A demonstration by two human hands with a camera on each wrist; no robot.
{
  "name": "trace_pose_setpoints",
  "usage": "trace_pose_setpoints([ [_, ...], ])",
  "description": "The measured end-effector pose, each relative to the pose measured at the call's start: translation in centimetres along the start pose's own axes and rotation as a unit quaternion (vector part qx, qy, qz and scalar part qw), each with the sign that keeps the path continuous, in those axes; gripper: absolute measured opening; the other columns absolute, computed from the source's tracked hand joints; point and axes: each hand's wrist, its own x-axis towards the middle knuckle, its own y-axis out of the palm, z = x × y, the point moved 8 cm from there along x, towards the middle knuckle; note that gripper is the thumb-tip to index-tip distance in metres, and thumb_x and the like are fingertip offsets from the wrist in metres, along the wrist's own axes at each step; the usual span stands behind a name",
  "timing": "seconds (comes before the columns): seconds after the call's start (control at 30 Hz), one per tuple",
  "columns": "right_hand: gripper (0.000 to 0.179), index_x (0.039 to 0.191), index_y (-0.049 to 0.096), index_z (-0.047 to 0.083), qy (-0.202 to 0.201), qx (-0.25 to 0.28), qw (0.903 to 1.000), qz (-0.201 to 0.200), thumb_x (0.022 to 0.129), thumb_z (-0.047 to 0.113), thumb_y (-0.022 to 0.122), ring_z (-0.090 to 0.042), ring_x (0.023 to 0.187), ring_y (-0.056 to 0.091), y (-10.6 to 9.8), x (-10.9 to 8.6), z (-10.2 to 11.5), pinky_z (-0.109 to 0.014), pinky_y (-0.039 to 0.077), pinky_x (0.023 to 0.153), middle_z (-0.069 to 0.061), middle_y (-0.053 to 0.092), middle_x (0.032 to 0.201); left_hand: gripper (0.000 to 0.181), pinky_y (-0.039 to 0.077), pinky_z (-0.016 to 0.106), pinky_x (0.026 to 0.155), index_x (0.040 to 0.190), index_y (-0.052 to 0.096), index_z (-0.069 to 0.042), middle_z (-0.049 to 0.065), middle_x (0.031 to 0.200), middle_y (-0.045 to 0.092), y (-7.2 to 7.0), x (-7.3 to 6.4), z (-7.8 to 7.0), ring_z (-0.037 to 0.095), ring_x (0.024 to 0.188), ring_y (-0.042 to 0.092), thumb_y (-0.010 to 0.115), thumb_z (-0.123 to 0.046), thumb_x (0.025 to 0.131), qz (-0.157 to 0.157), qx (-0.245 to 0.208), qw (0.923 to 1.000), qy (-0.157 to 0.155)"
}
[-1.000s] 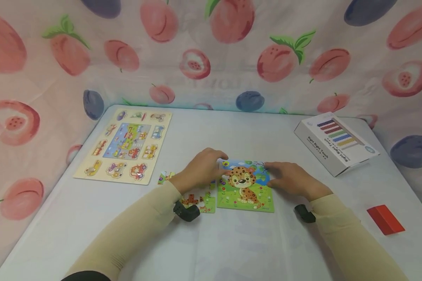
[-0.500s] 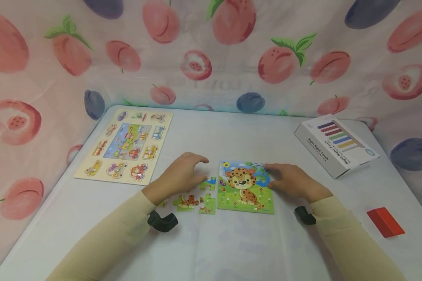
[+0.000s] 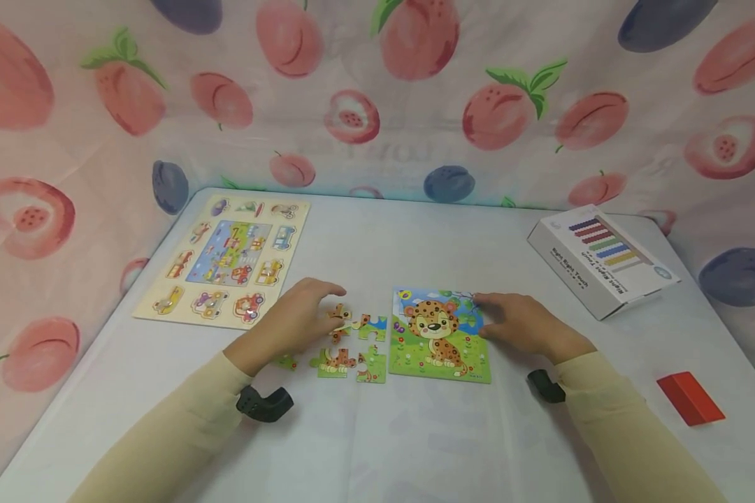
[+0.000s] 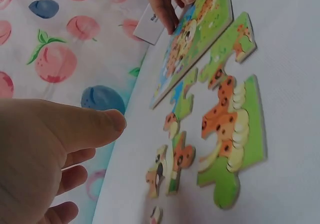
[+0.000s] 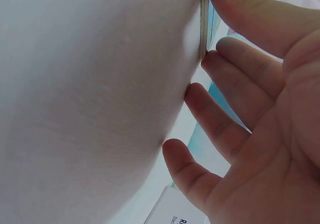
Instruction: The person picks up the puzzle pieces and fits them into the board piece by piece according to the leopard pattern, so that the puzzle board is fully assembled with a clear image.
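A square board with a leopard picture [image 3: 440, 342] lies flat on the table, in front of the person. The right hand [image 3: 522, 321] touches its upper right corner, thumb at the right side and fairly straight fingertips near the corner. In the right wrist view, the fingertips reach the edge of the board [image 5: 204, 33]. Several loose jigsaw pieces [image 3: 336, 363] with leopard and grass parts lie just left of the board. Over their left side is the left hand [image 3: 292, 318], thumb and fingers spread apart, holding nothing; it covers some pieces in the head view.
A wooden peg puzzle with vehicles [image 3: 277, 293] lies at the back left. On the right stand a white box [image 3: 598, 258] printed with coloured bars and a red block [image 3: 691, 398]. A fruit-patterned cloth [image 3: 415, 105] hangs behind the table.
The left hand has let go of the board's upper left corner and moved left over the loose pieces, uncovering several. The right hand and the board stay in place.
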Motion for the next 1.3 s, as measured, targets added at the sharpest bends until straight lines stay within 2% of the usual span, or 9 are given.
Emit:
trace_pose_setpoints([
  [0.27,0.063,0.146,0.051,0.006,0.005,-0.003,1.0,0.003,0.09,0.022,0.075,-0.049,0.139,0.033,0.1,0.0,0.0,-0.064,0.026,0.11,-0.023,0.045,0.149,0.045,0.043,0.048,0.104,0.129,0.064,-0.003,0.014,0.131,0.061,0.3,-1.1,2.0,0.033,0.127,0.052,0.078,-0.017,0.088,0.005,0.008,0.9997,-0.023],
  [0.67,0.063,0.146,0.051,0.006,0.007,-0.014,0.9999,-0.001,0.09,0.023,0.075,-0.049,0.138,0.034,0.1,0.1,-0.2,-0.064,0.026,0.11,-0.022,0.046,0.149,0.044,0.044,0.051,0.1,0.127,0.065,-0.002,0.014,0.124,0.064,-0.5,-2.6,5.2,0.035,0.122,0.054,0.077,-0.017,0.088,0.007,0.035,0.9986,-0.039],
  [0.97,0.062,0.145,0.052,0.005,-0.003,-0.018,0.9998,-0.005,0.09,0.024,0.075,-0.049,0.137,0.036,0.0,0.2,-0.2,-0.063,0.028,0.11,-0.022,0.047,0.148,0.044,0.041,0.052,0.103,0.126,0.066,-0.001,0.013,0.125,0.065,-0.8,-2.6,6.8,0.036,0.124,0.052,0.079,-0.017,0.087,0.007,0.035,0.9977,-0.058],
  [1.3,0.062,0.145,0.052,0.006,-0.001,-0.01,0.9999,-0.002,0.09,0.023,0.075,-0.049,0.138,0.035,0.1,0.1,-0.3,-0.064,0.026,0.11,-0.022,0.046,0.149,0.037,0.039,0.054,0.105,0.124,0.066,-0.001,0.015,0.125,0.064,-0.7,-2.4,8.1,0.038,0.125,0.051,0.074,-0.013,0.09,0.032,0.035,0.9964,-0.07],
])
